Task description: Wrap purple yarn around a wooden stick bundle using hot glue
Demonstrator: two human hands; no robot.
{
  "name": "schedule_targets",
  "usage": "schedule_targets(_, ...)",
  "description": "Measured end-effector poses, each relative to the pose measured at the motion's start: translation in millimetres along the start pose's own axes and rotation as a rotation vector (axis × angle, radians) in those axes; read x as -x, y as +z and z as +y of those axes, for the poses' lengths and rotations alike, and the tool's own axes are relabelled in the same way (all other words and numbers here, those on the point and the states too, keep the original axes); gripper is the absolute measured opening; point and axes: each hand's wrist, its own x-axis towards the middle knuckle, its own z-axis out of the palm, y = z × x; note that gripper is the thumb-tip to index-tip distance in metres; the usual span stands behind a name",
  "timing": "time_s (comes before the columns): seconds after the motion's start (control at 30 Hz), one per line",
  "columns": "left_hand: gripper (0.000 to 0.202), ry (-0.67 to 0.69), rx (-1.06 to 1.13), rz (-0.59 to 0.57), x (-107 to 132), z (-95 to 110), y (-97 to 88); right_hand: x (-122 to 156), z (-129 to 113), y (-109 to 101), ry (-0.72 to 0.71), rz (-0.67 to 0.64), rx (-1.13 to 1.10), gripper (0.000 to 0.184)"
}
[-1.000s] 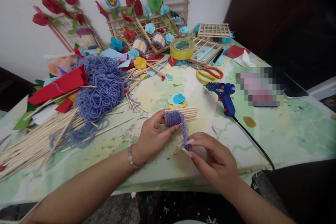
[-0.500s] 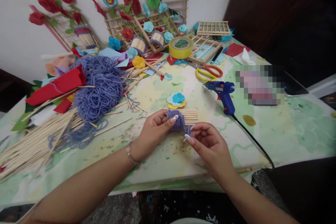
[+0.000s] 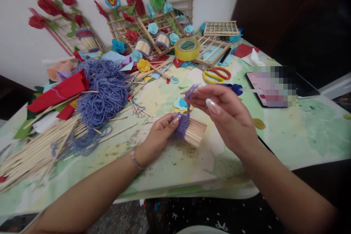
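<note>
My left hand [image 3: 160, 133] is closed around one end of a small panel of wooden sticks [image 3: 196, 132], its thumb pressing on the purple yarn [image 3: 181, 127] wrapped there. The panel tilts down toward the right, with bare sticks at its right end. From the wrapping, a strand rises to my right hand [image 3: 230, 117], which is raised above the panel and holds the yarn's gathered end at its fingertips. Just behind the panel lies a layered paper flower [image 3: 179, 104] in blue and yellow, partly covered by my right fingers.
A blue glue gun [image 3: 236, 89] is mostly hidden behind my right hand. Scissors [image 3: 216, 75], clear tape [image 3: 187, 49] and a phone [image 3: 263, 95] lie beyond. At left are a purple yarn pile [image 3: 102, 91] and loose sticks [image 3: 41, 150]. Stick frames with paper flowers [image 3: 131, 36] lean at the back.
My right hand has risen from below the panel to above it, drawing the yarn strand upward. The panel has tilted in my left hand. My right hand now covers most of the glue gun.
</note>
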Motion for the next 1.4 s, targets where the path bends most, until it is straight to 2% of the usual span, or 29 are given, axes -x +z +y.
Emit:
schedule_targets(0.13, 0.033, -0.140, 0.156, -0.061, -0.4, 0.5, -0.8, -19.4, 8.3, -4.4, 0.098, -0.024, 0.035, 0.024)
schedule_targets(0.33, 0.044, -0.154, 0.165, -0.244, 0.5, 0.0, -0.9, -12.8, 26.7, -7.7, 0.123, 0.011, 0.059, 0.019)
schedule_targets(0.47, 0.042, -0.184, 0.222, -0.216, -0.8, 1.7, -0.7, -11.5, 30.3, -12.2, 0.090, 0.026, 0.128, 0.021)
schedule_targets(0.63, 0.037, -0.222, 0.297, -0.186, -4.3, 1.5, -1.8, -11.1, 29.6, -15.4, 0.074, 0.126, 0.171, 0.020)
schedule_targets(0.83, 0.036, -0.232, 0.329, -0.205, -6.1, 0.7, -3.8, -9.0, 28.0, -17.6, 0.019, 0.177, 0.220, 0.017)
schedule_targets(1.1, 0.039, -0.248, 0.325, -0.196, -7.0, -1.3, -5.9, -7.6, 28.3, -19.5, -0.064, 0.227, 0.334, 0.017)
schedule_targets(1.4, 0.055, -0.190, 0.312, -0.268, -5.4, -0.4, -4.7, -6.0, 27.9, -23.6, -0.229, 0.296, 0.453, 0.016)
